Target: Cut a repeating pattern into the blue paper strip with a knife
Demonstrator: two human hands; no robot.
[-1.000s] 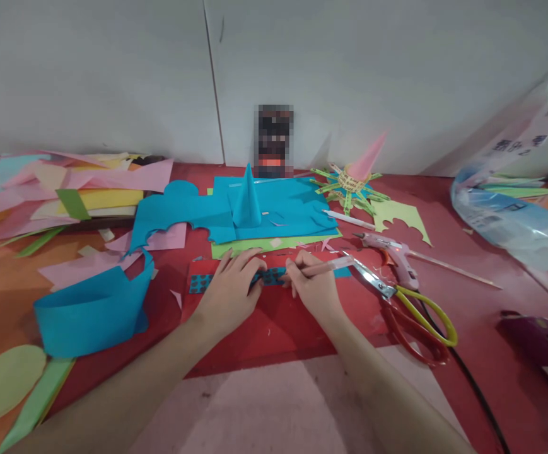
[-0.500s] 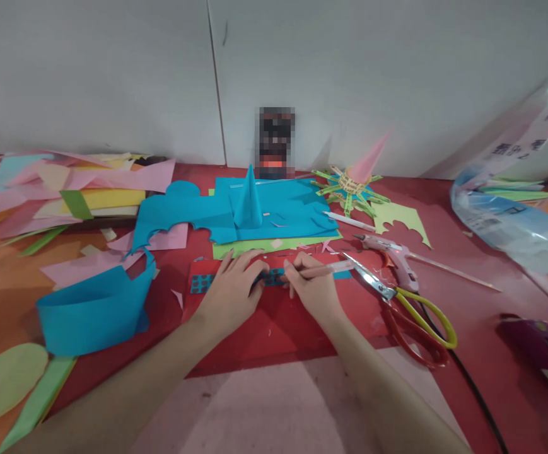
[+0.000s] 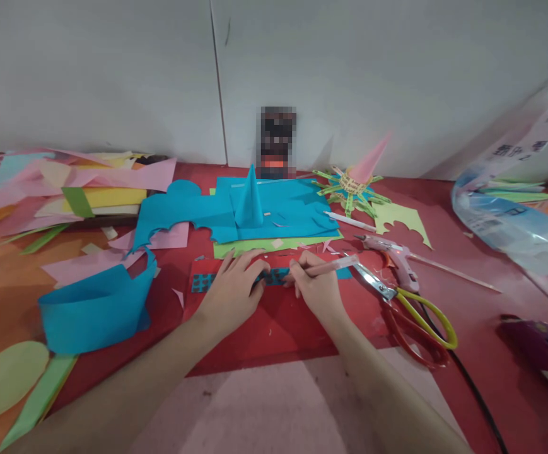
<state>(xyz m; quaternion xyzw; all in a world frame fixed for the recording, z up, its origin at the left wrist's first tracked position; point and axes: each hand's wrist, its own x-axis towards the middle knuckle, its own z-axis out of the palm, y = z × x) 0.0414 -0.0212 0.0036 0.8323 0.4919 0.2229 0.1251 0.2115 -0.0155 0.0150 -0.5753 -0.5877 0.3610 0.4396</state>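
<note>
While the bare left hand (image 3: 233, 285) rests unclenched on a narrow blue dark-dotted strip (image 3: 278, 275) toward 12 o'clock on a flat red board (image 3: 274, 331), the right hand (image 3: 318, 287) grips a slim pinkish pen (image 3: 334, 265).

The red tabletop (image 3: 482, 328) carries a red sheet (image 3: 274, 340), a glue gun (image 3: 399, 255), a purple socket block (image 3: 533, 350), a plastic bag (image 3: 510, 217) and scalloped pale-green paper (image 3: 406, 217)

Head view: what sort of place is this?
Probably a papercraft work table against a wall; whether home, classroom or workshop, I can't tell. Signs: yellow-and-red-handled scissors, a pink hot glue gun and a blue paper cone.
</note>
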